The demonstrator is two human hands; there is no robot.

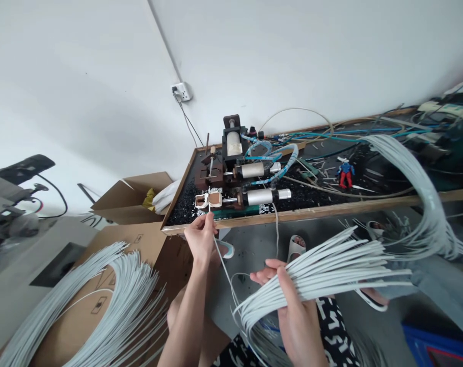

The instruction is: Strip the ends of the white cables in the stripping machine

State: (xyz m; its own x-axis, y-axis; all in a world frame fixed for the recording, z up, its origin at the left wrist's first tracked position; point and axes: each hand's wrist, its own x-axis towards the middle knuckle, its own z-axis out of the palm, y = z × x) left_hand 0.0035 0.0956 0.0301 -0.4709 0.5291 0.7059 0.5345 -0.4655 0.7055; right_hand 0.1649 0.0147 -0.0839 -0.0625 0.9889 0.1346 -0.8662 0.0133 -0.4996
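At 6 o'clock, left hand (200,240): fingers (208,220) pinched on one white cable (220,260), beside the pneumatic machine (260,198)
Right hand (292,306): fingers (271,264) clamped around a white cable bundle (323,270)
Cardboard carton (155,244) print: too small to read

1. No words, brands or numbers can be read anywhere.
2. The cardboard sheet (74,326) carries two small printed marks (99,305) in black outline — too small to make out.
3. The black-and-white fabric (332,331) shows white letter-like strokes — no legible text.
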